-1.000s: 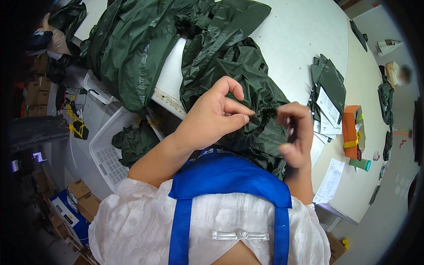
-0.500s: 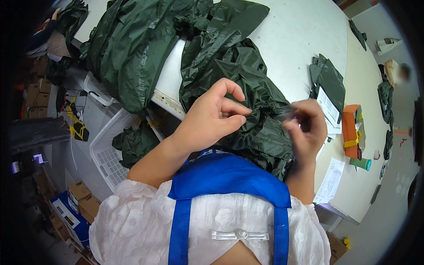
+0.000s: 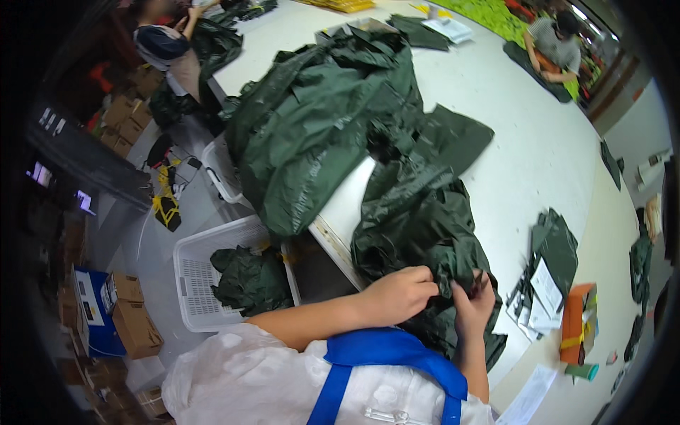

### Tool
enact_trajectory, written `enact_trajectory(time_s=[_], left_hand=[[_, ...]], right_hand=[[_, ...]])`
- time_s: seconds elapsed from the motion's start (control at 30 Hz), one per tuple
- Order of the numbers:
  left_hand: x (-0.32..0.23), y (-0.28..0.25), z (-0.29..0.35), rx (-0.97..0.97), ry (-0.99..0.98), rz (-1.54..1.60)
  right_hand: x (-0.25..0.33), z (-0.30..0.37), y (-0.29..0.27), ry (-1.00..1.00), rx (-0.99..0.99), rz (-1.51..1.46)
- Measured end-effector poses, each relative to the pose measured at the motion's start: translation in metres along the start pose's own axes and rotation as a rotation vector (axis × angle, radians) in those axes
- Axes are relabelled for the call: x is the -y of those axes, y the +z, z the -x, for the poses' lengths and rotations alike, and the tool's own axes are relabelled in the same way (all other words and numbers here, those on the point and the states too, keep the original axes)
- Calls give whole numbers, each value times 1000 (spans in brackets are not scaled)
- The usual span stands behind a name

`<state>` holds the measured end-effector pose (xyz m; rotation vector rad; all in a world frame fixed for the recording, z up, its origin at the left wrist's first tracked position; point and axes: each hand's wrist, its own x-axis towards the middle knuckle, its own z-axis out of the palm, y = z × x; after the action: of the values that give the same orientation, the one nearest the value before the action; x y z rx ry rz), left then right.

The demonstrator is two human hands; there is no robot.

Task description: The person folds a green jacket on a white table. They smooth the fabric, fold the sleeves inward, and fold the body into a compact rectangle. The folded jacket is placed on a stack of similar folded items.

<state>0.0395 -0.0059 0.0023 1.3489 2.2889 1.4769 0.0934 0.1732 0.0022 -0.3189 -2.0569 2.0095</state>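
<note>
A crumpled dark green piece of thin, shiny fabric (image 3: 418, 227) lies over the near table edge and hangs down in front of my blue apron (image 3: 397, 354). My left hand (image 3: 402, 295) is closed, its fingertips pinching the gathered part of this fabric. Close by on its right, my right hand (image 3: 476, 301) pinches the same gathers between thumb and fingers. Folds partly hide the fingertips of both hands. A larger heap of the same green fabric (image 3: 304, 149) rests beyond, to the left, drooping over the table edge.
White plastic basket (image 3: 185, 283) at lower left, with green fabric inside. On the right of the white table (image 3: 510, 184) lie folded green pieces (image 3: 554, 244), papers (image 3: 545, 301), an orange box (image 3: 577, 319) and a green roll (image 3: 581, 371). Two people work at the far side.
Both hands, apart and off the fabric before, have come together and now grip its gathers. The view has shifted, showing more of the far table and two people.
</note>
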Motion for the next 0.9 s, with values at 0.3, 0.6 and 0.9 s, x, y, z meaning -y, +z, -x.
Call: enact_trajectory(time_s=[0.3,0.6,0.9], left_hand=[[2,-28,-45,-82,-490,600],[-8,-26,-45,7,89,151],[-6,-17,-44,-205,-73,262]], right_hand=[[25,10,7,-305,-88,377],[45,12,-37,-495,79,407],[7,12,-45,11,86,165]])
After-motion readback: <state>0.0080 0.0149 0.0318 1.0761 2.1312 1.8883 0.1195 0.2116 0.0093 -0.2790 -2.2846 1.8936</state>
